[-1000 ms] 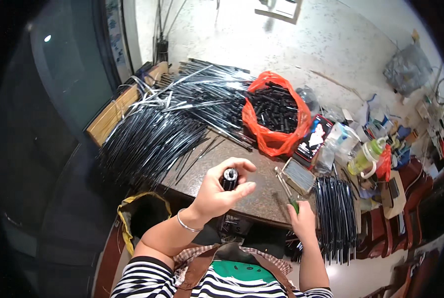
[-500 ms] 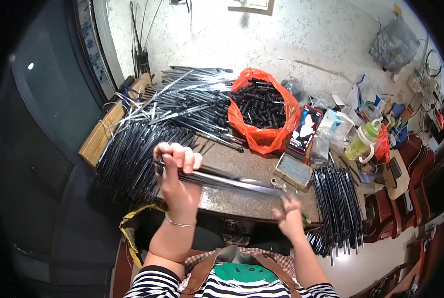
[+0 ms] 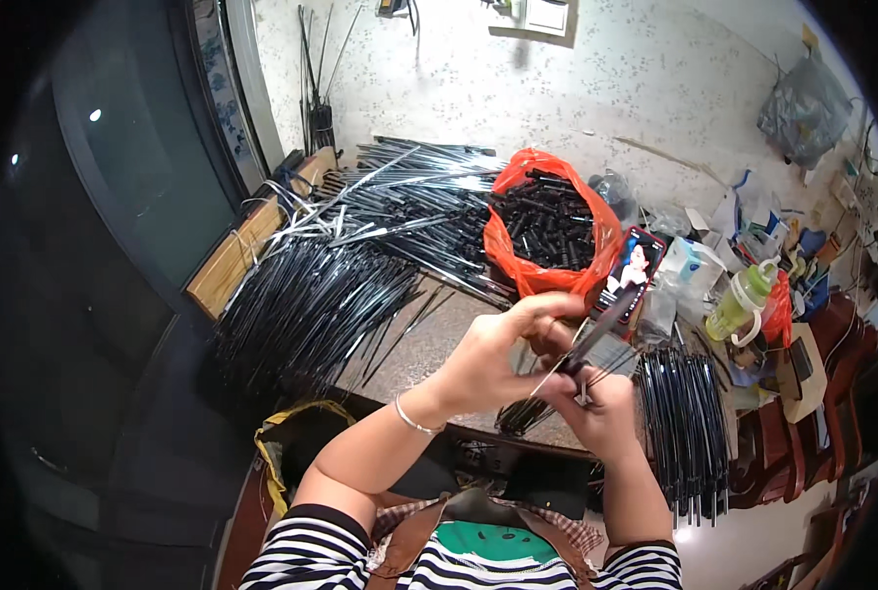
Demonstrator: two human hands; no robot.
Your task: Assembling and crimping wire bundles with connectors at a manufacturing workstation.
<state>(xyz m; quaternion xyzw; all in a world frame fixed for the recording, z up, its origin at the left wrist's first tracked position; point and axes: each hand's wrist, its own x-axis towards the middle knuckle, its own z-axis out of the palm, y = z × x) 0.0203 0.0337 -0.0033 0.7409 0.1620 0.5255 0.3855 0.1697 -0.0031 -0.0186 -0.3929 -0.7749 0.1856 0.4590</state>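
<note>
At the centre of the frame both hands meet over the near edge of the brown table [image 3: 429, 344]. The left hand [image 3: 493, 359] and the right hand [image 3: 596, 408] both grasp a bundle of thin black rods [image 3: 596, 339], which slants up toward the right and partly hides the phone [image 3: 634, 270] behind it. A red bag of short black pieces [image 3: 547, 231] sits just beyond the hands. A large heap of long black rods [image 3: 331, 285] fills the table's left half, spilling toward the upper centre. A second stack of black rods [image 3: 685, 423] lies at the right edge, just beside the right hand. A green bottle [image 3: 739, 300] stands among clutter at the right.
</note>
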